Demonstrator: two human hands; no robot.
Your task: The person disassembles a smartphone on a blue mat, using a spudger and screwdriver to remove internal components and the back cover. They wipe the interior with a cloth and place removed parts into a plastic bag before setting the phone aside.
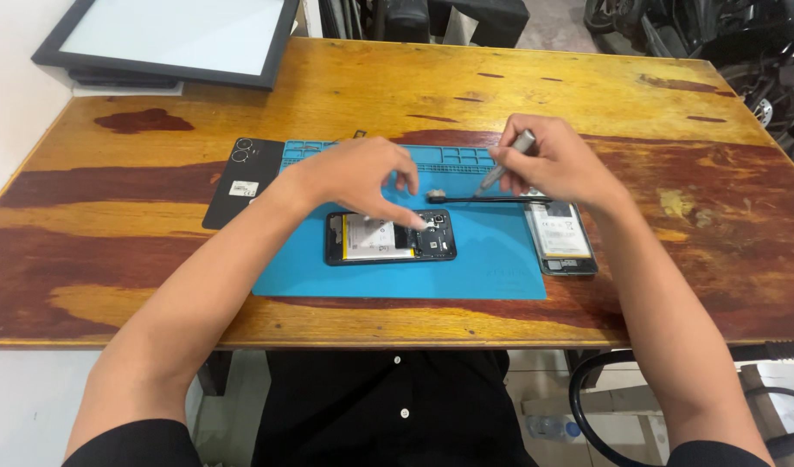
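On worn wooden table [345, 95], blue mat [492, 259] under opened phone [388, 238].

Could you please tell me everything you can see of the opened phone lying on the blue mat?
The opened black phone lies flat, long side across, near the middle of the blue rubber work mat on the worn wooden table. Its back cover is off, showing a pale rectangular battery filling the left and middle, and dark circuitry with small metal parts at the right end. The left hand reaches down with a fingertip on or just over that right end. The right hand, holding a slim grey screwdriver, is apart from it.
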